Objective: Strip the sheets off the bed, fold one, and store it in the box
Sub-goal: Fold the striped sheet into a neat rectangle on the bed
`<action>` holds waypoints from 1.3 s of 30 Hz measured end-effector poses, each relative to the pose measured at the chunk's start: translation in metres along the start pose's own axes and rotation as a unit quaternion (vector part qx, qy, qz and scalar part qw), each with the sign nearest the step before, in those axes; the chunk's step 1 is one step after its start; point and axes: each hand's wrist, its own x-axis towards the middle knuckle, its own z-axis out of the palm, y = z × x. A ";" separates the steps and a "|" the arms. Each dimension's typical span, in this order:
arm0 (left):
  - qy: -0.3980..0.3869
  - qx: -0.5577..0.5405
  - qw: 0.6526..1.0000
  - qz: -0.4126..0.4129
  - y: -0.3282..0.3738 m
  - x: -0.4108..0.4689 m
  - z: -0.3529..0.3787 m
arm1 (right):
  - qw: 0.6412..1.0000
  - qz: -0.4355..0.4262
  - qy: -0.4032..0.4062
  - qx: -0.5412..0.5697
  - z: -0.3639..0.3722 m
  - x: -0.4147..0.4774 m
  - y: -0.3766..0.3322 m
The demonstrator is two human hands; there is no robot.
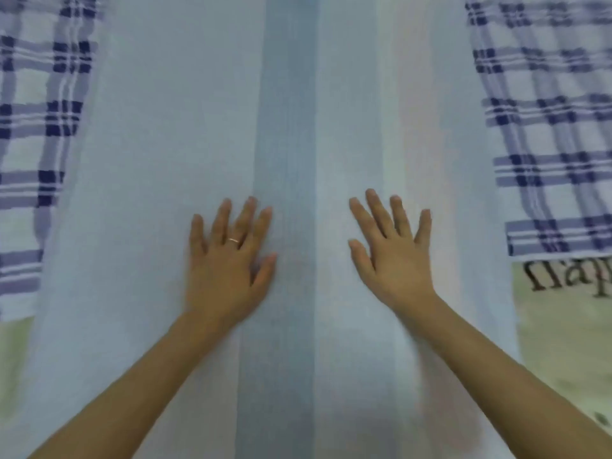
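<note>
A: Head view. What are your hands doing?

B: Both are flat on the pale blue sheet (165,134). Your left hand (228,263) is palm down, fingers straight and slightly fanned, thumb out toward the middle. It holds and pinches nothing. There's a ring (233,240) on one finger.

A: And the right?

B: Same pose. Your right hand (394,260) is palm down, fingers spread a bit wider, thumb pointing in toward the left hand. Flat contact only, with no cloth gathered under it.

A: Spacing?

B: The hands are apart and level with each other, one each side of the darker blue stripe (284,111) down the sheet's middle. Your left index finger and thumb overlap the stripe's edge. The right hand sits clear of it.

A: Arms?

B: Your forearms (126,385) are bare. They come in from the bottom corners and angle inward to the wrists.

A: Where's the sheet?

B: It's spread smooth and runs lengthwise away from you, on top of a checked sheet (546,134) that shows along both the left and right sides. At the near right the checked sheet ends and a cream bed surface (563,336) shows, with dark lettering on it. A paler strip shows at the near left too.

A: Can you read the lettering?

B: No, the picture is too soft.
</note>
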 end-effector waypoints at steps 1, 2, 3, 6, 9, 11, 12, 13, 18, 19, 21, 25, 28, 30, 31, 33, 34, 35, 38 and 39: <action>-0.002 -0.002 1.000 -0.027 -0.007 -0.016 0.000 | 1.000 0.031 -0.005 0.000 0.002 -0.031 0.025; -0.008 -0.007 0.998 -0.055 -0.004 -0.040 -0.001 | 0.997 0.082 -0.014 0.001 -0.001 -0.073 0.049; -0.010 -0.006 0.997 -0.078 -0.006 -0.051 -0.001 | 0.992 0.128 -0.011 0.003 0.000 -0.101 0.067; -0.016 -0.027 0.988 -0.151 0.014 -0.076 -0.003 | 0.949 0.312 -0.039 0.029 0.002 -0.172 0.091; -0.051 -0.042 0.985 -0.161 0.053 -0.100 -0.007 | 0.915 0.401 -0.032 0.045 -0.002 -0.210 0.061; -0.077 -0.034 0.996 -0.043 0.070 -0.127 -0.001 | 0.951 0.303 -0.019 0.058 -0.005 -0.218 0.027; -0.089 -0.025 0.996 0.020 0.076 -0.156 0.000 | 0.975 0.214 -0.030 0.056 -0.003 -0.237 0.008; -0.089 -0.018 0.994 0.064 0.076 -0.177 0.003 | 0.990 0.123 -0.046 0.042 0.002 -0.249 -0.005; -0.128 0.024 0.986 0.107 0.032 -0.278 -0.001 | 0.966 0.208 -0.152 0.017 0.015 -0.338 -0.001; -0.143 0.029 0.984 0.098 0.022 -0.291 -0.005 | 0.954 0.252 -0.162 0.026 0.013 -0.352 0.004; -0.169 0.031 0.983 0.059 0.003 -0.305 -0.008 | 0.922 0.332 -0.191 0.052 0.010 -0.366 0.013; -0.193 0.010 0.959 -0.209 -0.011 -0.320 -0.022 | 0.856 0.479 -0.151 0.120 -0.007 -0.366 0.008; -0.189 -0.024 0.907 -0.376 -0.016 -0.317 -0.038 | 0.848 0.508 -0.096 0.120 -0.012 -0.358 -0.004; -0.174 -0.042 0.884 -0.431 -0.018 -0.313 -0.050 | 0.834 0.528 -0.065 0.147 -0.013 -0.355 -0.008; -0.157 -0.056 0.863 -0.477 -0.021 -0.310 -0.053 | 0.824 0.540 -0.058 0.162 -0.014 -0.355 -0.006; -0.122 -0.091 0.806 -0.572 -0.032 -0.310 -0.060 | 0.801 0.561 -0.053 0.200 -0.017 -0.354 -0.003; -0.114 -0.114 0.789 -0.593 -0.039 -0.313 -0.067 | 0.792 0.570 -0.058 0.212 -0.020 -0.353 -0.003; -0.115 -0.150 0.782 -0.594 -0.044 -0.316 -0.069 | 0.783 0.581 -0.063 0.214 -0.021 -0.353 0.000; -0.156 -0.246 0.783 -0.549 -0.056 -0.326 -0.082 | 0.764 0.596 -0.052 0.240 -0.030 -0.357 0.005; -0.158 -0.268 0.782 -0.540 -0.057 -0.330 -0.088 | 0.755 0.600 -0.041 0.260 -0.036 -0.361 0.004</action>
